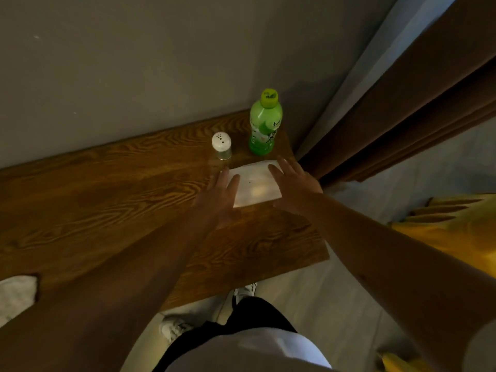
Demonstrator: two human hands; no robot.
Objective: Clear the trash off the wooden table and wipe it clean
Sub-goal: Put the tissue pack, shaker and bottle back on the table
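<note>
Left hand: your left hand [220, 196] lies flat with the fingers spread, palm down, its fingertips resting on the left end of the white cloth; it grips nothing.
Right hand: your right hand [294, 187] is just as flat and splayed, palm down over the right end of the cloth, fingers pointing away from you toward the wall; nothing is pinched in it.
White cloth: the white cloth [255, 185] is a folded, soft-looking rectangle, pale and matte, with a faint yellowish patch near its middle. It lies flat on the table's right end, between your two hands. Its long axis runs left to right, tilted a little, so the right end sits farther from you than the left.
Wooden table: the wooden table [107, 200] is a long plank top, dark brown with bold wavy grain and a slight sheen, set against a plain grey wall.
Shaker: a small glass shaker [222, 146] with a white perforated dome lid stands upright just beyond the cloth's left end.
Green bottle: a green plastic bottle [264, 124] with a yellow-green cap and printed label stands upright beside the shaker, near the table's far right corner.
Curtain: a brown curtain [402, 108] hangs in heavy folds to the right of the table.
</note>
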